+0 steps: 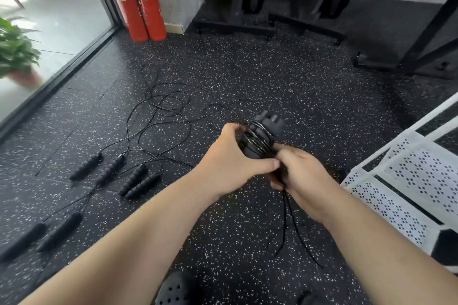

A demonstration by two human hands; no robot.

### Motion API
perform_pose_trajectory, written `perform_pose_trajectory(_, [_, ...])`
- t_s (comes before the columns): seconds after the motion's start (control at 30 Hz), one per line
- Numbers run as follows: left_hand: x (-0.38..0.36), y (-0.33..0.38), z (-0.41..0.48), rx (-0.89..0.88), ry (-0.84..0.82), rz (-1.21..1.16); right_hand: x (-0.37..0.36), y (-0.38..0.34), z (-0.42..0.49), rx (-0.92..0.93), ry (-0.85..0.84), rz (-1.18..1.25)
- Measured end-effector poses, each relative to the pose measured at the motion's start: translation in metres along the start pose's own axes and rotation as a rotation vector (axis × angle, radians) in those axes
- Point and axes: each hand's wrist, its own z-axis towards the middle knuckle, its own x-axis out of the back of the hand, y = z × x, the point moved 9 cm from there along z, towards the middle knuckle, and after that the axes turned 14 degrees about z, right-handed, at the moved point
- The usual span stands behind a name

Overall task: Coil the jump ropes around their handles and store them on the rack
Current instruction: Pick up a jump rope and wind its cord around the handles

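Fingers of L hand & R hand grip wrapped handles, mid-air near rack. Risk: tail hangs loose; if grip slackens, coils may spring off.

Glossy cord, matt handles, speckled rubber floor

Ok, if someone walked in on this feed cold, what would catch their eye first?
Dead centre, the left hand and right hand grip black handles with rope wound round them. Two red fire extinguishers stand at top left. Loose jump ropes lie tangled on the floor at left, the white rack at right.
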Motion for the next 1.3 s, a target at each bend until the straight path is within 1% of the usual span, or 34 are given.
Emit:
perform_pose_trajectory(0.07, [-0.003,-0.008,0.004,0.056,-0.052,-0.106,-0.007,-0.002,-0.006,-0.048,-0.116,-0.005])
perform_pose_trajectory(0.13, [-0.004,-0.009,0.003,0.071,-0.080,-0.127,-0.016,-0.008,-0.016,-0.044,-0.219,-0.179])
perform_pose_trajectory(0.2, [-0.008,-0.007,0.001,0.060,-0.116,-0.122,-0.017,-0.016,-0.018,0.018,-0.183,-0.288])
perform_pose_trajectory(0.27, [-0.013,0.000,-0.004,0.018,-0.179,-0.121,-0.009,-0.018,-0.012,0.059,-0.105,-0.302])
perform_pose_trajectory(0.33, [-0.017,0.006,-0.007,-0.032,-0.257,-0.136,-0.003,-0.020,-0.009,0.067,-0.064,-0.289])
perform_pose_trajectory(0.37, [-0.016,0.007,-0.007,-0.045,-0.257,-0.141,-0.001,-0.021,-0.008,0.064,-0.058,-0.261])
perform_pose_trajectory(0.47, [-0.008,0.000,-0.001,-0.011,-0.150,-0.138,-0.001,-0.019,-0.005,0.047,-0.088,-0.129])
perform_pose_trajectory(0.57, [-0.007,-0.007,0.003,0.033,-0.077,-0.064,-0.003,-0.011,-0.003,0.015,-0.088,-0.072])
perform_pose_trajectory(0.63, [0.002,-0.006,0.004,0.009,0.028,0.067,-0.002,-0.009,-0.004,-0.014,-0.066,-0.096])
perform_pose_trajectory(0.67, [0.009,-0.005,0.004,-0.014,0.089,0.156,0.000,-0.010,-0.004,-0.014,-0.054,-0.160])
perform_pose_trajectory(0.73, [0.018,-0.002,0.004,-0.050,0.161,0.277,0.003,-0.020,-0.004,0.052,-0.061,-0.442])
perform_pose_trajectory(0.83, [0.026,-0.007,0.008,-0.049,0.195,0.358,0.000,-0.038,-0.012,0.215,-0.074,-0.893])
perform_pose_trajectory(0.97, [0.025,-0.013,0.012,-0.018,0.221,0.471,-0.017,-0.049,-0.032,0.337,-0.096,-1.225])
perform_pose_trajectory(1.03, [0.025,-0.017,0.014,0.030,0.208,0.465,-0.024,-0.058,-0.040,0.439,-0.084,-1.278])
perform_pose_trajectory(1.13, [0.023,-0.019,0.016,0.035,0.161,0.527,-0.030,-0.072,-0.048,0.557,-0.068,-1.223])
perform_pose_trajectory(1.23, [0.013,-0.019,0.014,-0.023,0.098,0.677,-0.032,-0.080,-0.053,0.656,-0.071,-1.200])
perform_pose_trajectory(1.3, [0.000,-0.012,0.010,-0.120,0.053,0.795,-0.028,-0.085,-0.052,0.686,-0.054,-1.178])
